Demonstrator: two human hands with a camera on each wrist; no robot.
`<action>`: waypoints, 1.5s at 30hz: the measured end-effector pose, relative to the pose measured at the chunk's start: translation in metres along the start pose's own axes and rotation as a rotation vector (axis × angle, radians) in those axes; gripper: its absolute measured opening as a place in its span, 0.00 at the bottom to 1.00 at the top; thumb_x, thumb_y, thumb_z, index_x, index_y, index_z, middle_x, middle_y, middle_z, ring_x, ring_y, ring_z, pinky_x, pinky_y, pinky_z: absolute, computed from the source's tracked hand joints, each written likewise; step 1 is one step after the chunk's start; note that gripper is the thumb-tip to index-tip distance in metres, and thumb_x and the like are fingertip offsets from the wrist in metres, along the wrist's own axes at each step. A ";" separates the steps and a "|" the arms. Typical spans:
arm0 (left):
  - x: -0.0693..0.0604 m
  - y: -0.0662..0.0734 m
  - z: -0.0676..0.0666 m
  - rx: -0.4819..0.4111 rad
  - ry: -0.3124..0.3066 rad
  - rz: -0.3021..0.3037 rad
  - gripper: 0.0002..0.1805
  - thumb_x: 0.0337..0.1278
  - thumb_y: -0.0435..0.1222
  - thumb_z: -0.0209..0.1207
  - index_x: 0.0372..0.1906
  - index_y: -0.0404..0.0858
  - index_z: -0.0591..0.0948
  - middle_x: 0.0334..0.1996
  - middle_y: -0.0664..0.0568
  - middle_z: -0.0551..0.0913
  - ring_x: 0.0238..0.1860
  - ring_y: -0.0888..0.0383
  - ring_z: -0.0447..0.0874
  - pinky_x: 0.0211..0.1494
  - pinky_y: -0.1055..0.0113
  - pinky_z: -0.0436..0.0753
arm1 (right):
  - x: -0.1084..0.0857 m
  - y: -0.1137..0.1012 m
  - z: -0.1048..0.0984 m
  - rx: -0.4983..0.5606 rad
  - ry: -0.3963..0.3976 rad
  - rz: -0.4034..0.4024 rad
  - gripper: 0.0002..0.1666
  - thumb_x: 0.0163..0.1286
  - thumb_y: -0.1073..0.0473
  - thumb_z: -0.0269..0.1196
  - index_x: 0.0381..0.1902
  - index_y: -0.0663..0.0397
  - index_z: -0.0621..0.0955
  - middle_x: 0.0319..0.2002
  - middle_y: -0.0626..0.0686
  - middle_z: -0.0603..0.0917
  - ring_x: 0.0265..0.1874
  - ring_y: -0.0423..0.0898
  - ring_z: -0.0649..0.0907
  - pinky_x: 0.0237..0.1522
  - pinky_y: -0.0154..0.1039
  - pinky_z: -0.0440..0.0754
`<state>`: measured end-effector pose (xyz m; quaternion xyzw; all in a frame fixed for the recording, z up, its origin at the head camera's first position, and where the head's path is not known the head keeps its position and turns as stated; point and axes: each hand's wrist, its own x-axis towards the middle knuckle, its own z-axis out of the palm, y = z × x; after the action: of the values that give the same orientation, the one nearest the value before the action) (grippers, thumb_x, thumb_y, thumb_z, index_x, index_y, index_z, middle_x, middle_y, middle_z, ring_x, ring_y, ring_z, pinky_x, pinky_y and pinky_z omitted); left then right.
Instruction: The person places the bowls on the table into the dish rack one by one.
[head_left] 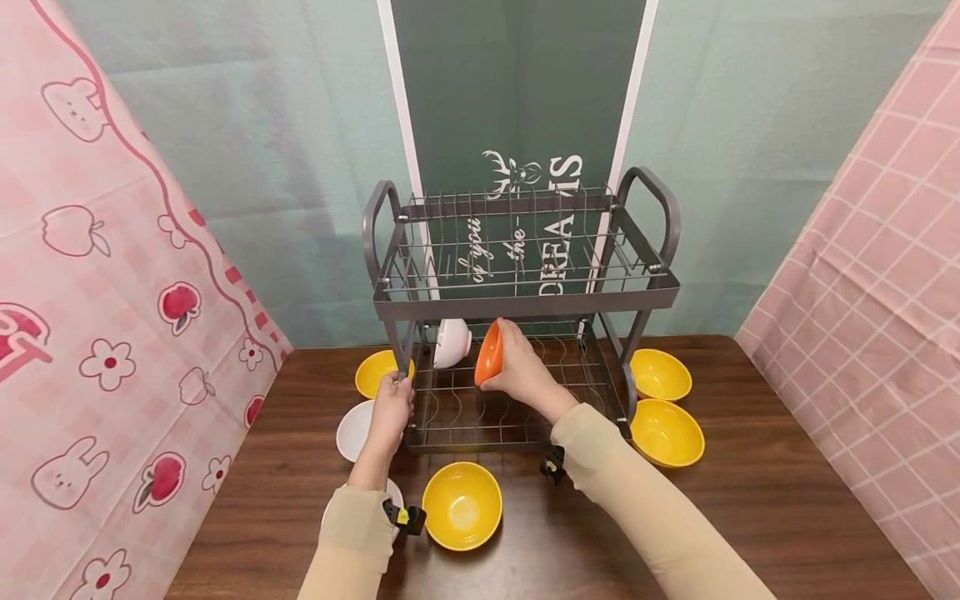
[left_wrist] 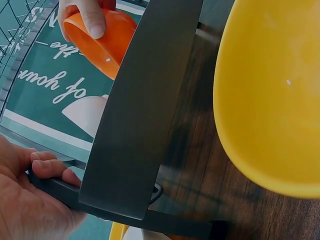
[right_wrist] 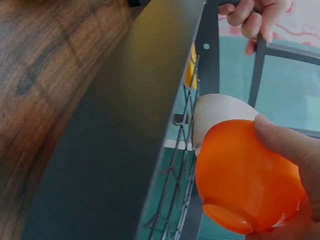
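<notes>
An orange bowl (head_left: 489, 353) is held on its side by my right hand (head_left: 519, 372), thumb and fingers at its rim, over the lower tier of a dark two-tier dish rack (head_left: 525, 307). Just left of it, a white bowl (head_left: 452, 343) stands tilted on edge in that tier. In the right wrist view the orange bowl (right_wrist: 245, 175) overlaps the white bowl (right_wrist: 220, 115); whether they touch I cannot tell. My left hand (head_left: 392, 410) grips the rack's left upright, its fingers curled round the dark bar in the left wrist view.
A yellow bowl (head_left: 462, 507) sits in front of the rack. To the left are another yellow bowl (head_left: 375, 373), a white bowl (head_left: 356, 431) and one partly hidden under my left wrist. Two yellow bowls (head_left: 667, 433) stand at the right. Curtains (head_left: 870, 250) flank the wooden table (head_left: 765, 500).
</notes>
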<state>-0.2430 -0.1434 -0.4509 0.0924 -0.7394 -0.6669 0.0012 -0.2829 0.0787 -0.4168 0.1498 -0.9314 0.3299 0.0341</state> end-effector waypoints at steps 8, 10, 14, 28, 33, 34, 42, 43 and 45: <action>0.000 -0.001 0.000 0.002 0.001 0.003 0.18 0.70 0.34 0.39 0.60 0.29 0.59 0.22 0.54 0.63 0.22 0.60 0.60 0.30 0.69 0.65 | 0.008 0.003 0.008 -0.006 -0.019 0.007 0.69 0.40 0.55 0.77 0.71 0.58 0.48 0.69 0.61 0.56 0.65 0.58 0.64 0.62 0.52 0.70; 0.000 -0.001 0.001 0.001 0.004 -0.001 0.18 0.70 0.34 0.40 0.59 0.30 0.60 0.22 0.54 0.63 0.22 0.60 0.60 0.30 0.70 0.66 | 0.009 0.003 0.010 -0.015 -0.015 0.010 0.69 0.39 0.56 0.78 0.71 0.59 0.48 0.68 0.61 0.57 0.63 0.58 0.65 0.60 0.52 0.72; -0.001 0.000 0.000 -0.012 0.000 0.001 0.17 0.70 0.34 0.40 0.59 0.30 0.60 0.21 0.55 0.63 0.21 0.60 0.59 0.29 0.71 0.65 | 0.012 0.004 0.013 -0.036 -0.007 0.008 0.68 0.39 0.57 0.78 0.71 0.61 0.49 0.68 0.63 0.57 0.63 0.58 0.66 0.60 0.51 0.72; 0.000 -0.001 0.000 -0.010 -0.007 -0.001 0.17 0.70 0.34 0.39 0.59 0.30 0.59 0.21 0.55 0.62 0.22 0.60 0.60 0.30 0.70 0.65 | 0.020 0.003 0.013 -0.045 -0.028 0.014 0.67 0.39 0.55 0.78 0.70 0.60 0.50 0.64 0.61 0.62 0.58 0.55 0.71 0.60 0.47 0.74; 0.000 -0.002 0.000 -0.007 -0.006 -0.006 0.17 0.71 0.34 0.39 0.59 0.30 0.59 0.22 0.55 0.62 0.22 0.60 0.60 0.31 0.69 0.66 | 0.028 0.001 0.012 -0.080 -0.041 0.013 0.64 0.38 0.55 0.78 0.68 0.62 0.54 0.58 0.60 0.66 0.52 0.53 0.73 0.57 0.45 0.76; 0.000 -0.002 0.000 -0.009 -0.007 -0.004 0.17 0.71 0.34 0.39 0.59 0.30 0.59 0.21 0.55 0.62 0.22 0.60 0.60 0.31 0.70 0.65 | 0.029 0.000 0.012 -0.091 -0.043 0.012 0.64 0.38 0.54 0.78 0.68 0.62 0.54 0.57 0.60 0.67 0.51 0.53 0.73 0.56 0.45 0.76; 0.001 -0.004 0.000 -0.008 -0.008 0.007 0.17 0.71 0.35 0.39 0.58 0.29 0.60 0.21 0.55 0.62 0.21 0.61 0.60 0.30 0.70 0.65 | 0.039 -0.005 0.012 -0.187 -0.055 -0.013 0.61 0.36 0.52 0.79 0.64 0.61 0.59 0.50 0.59 0.70 0.47 0.54 0.73 0.52 0.45 0.77; 0.001 -0.003 0.000 -0.005 -0.005 0.002 0.17 0.71 0.35 0.40 0.58 0.30 0.60 0.21 0.55 0.62 0.21 0.61 0.60 0.30 0.70 0.65 | 0.040 -0.006 0.012 -0.196 -0.058 -0.013 0.60 0.36 0.52 0.79 0.63 0.61 0.59 0.50 0.59 0.70 0.46 0.54 0.73 0.52 0.45 0.77; 0.001 -0.002 0.000 -0.001 -0.005 0.001 0.17 0.71 0.35 0.39 0.58 0.30 0.60 0.21 0.55 0.62 0.22 0.60 0.60 0.31 0.69 0.65 | 0.041 -0.007 0.012 -0.218 -0.062 -0.016 0.59 0.36 0.52 0.78 0.63 0.61 0.60 0.50 0.59 0.70 0.47 0.54 0.73 0.53 0.45 0.76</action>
<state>-0.2432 -0.1439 -0.4534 0.0905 -0.7390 -0.6676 -0.0002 -0.3196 0.0551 -0.4153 0.1627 -0.9612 0.2215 0.0240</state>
